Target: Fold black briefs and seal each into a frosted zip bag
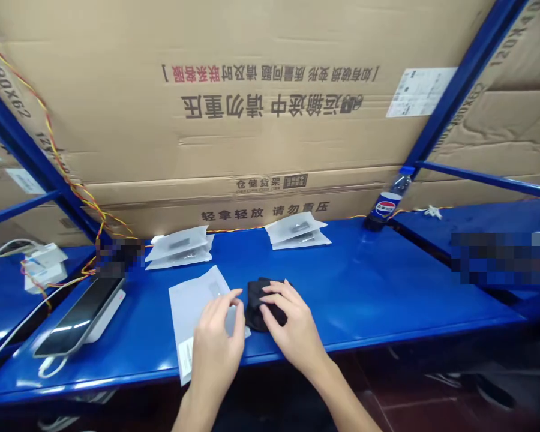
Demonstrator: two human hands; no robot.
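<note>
A folded black fabric item (257, 306) lies near the front edge of the blue shelf surface; its exact kind does not show. My right hand (294, 324) rests over it, with curled fingers and thumb gripping its top. Just left of the fabric, my left hand (218, 333) hovers above a frosted plastic bag (184, 309), fingers bent and thumb slightly apart from them, nothing visible between. The bag lies flat, with a white label at its lower corner, and my left hand covers part of it.
Small stacks of filled frosted bags (180, 246) and more bags (297, 231) lie at the back. A cola bottle (387, 201) stands back right. A phone (81, 318) with a cable lies left, near tangled wires (101, 216). Cardboard (270, 150) walls the back.
</note>
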